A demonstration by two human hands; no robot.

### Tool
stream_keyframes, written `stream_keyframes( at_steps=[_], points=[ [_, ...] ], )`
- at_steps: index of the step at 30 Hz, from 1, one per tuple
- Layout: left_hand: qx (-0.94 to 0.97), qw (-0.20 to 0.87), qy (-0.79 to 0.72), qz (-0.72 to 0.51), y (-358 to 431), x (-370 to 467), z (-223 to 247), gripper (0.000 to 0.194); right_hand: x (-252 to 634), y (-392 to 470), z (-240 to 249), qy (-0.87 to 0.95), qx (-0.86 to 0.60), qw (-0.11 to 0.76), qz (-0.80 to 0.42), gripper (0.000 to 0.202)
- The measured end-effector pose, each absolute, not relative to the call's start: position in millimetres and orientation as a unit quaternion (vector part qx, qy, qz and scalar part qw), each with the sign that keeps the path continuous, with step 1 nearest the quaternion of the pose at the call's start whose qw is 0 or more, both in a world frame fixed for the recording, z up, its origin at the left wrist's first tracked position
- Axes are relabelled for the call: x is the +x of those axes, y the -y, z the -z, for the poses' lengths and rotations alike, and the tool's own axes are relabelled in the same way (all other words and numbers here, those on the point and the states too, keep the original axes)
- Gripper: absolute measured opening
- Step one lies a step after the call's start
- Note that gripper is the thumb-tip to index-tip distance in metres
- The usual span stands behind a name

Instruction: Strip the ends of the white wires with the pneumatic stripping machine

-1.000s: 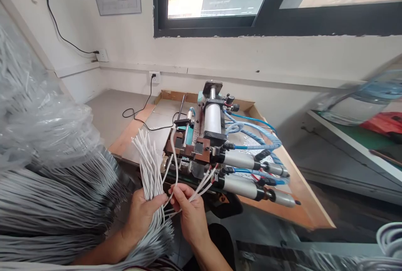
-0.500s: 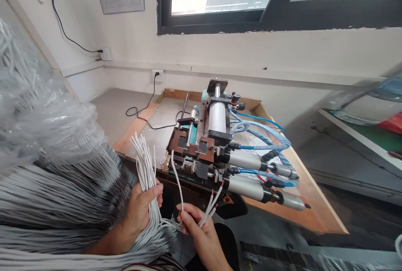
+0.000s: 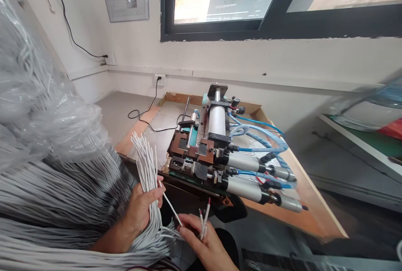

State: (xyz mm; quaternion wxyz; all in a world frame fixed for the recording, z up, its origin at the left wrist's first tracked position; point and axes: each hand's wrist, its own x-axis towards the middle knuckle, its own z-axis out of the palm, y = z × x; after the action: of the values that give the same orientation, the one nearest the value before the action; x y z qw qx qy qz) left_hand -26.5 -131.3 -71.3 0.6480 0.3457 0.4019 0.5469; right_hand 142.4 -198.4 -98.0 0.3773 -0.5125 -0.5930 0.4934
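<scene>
My left hand (image 3: 141, 206) is wrapped round a thick bundle of white cables (image 3: 146, 166), whose ends fan out above my fingers. To its right, my right hand (image 3: 202, 237) is closed on several white cables. One single cable (image 3: 170, 205) runs between my right fingertips and my left fingers. A few others stand up from my right hand, with reddish tips (image 3: 207, 209). Beyond both hands is a pneumatic machine (image 3: 201, 149) with brown plates and silver cylinders; neither hand touches it.
Many grey-white cables (image 3: 56, 195) are heaped at the left, below clear plastic wrapping (image 3: 63, 116). The machine stands on a wooden-edged table (image 3: 314, 208), with blue hoses (image 3: 276, 142) at its right. A shelf (image 3: 361, 139) is at the far right.
The single cable at my right fingertips has left the front of the machine and now slants towards my left hand. The reddish-tipped cables stand more upright. The camera view has shifted slightly.
</scene>
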Motion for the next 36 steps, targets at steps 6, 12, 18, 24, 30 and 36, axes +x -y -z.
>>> stream_keyframes(
  at_steps=[6, 12, 18, 24, 30, 36],
  points=[
    [0.429, 0.533, -0.486, -0.543, 133.2, -25.2, 70.5, 0.016, 119.8, 185.8, 79.0, 0.648, -0.477, 0.412, -0.428, 0.031],
    [0.469, 0.466, -0.543, -0.519, 132.0, -28.3, 67.0, 0.020, 107.4, 186.2, 71.2, 0.640, -0.433, 0.462, -0.435, 0.024],
    [0.329, 0.574, -0.490, -0.569, 123.8, -30.0, 70.6, 0.031, 108.2, 173.0, 85.4, 0.360, -0.497, 0.586, -0.530, 0.023],
    [0.328, 0.595, -0.485, -0.551, 125.3, -28.6, 68.8, 0.027, 97.3, 143.0, 87.8, 0.197, -0.445, 0.665, -0.567, 0.027],
    [0.338, 0.593, -0.482, -0.549, 124.7, -26.6, 67.9, 0.024, 95.9, 129.9, 84.8, 0.142, -0.433, 0.677, -0.578, 0.026],
    [0.334, 0.598, -0.489, -0.541, 124.5, -23.7, 66.8, 0.024, 100.1, 128.6, 79.4, 0.121, -0.423, 0.661, -0.609, 0.024]
  ],
)
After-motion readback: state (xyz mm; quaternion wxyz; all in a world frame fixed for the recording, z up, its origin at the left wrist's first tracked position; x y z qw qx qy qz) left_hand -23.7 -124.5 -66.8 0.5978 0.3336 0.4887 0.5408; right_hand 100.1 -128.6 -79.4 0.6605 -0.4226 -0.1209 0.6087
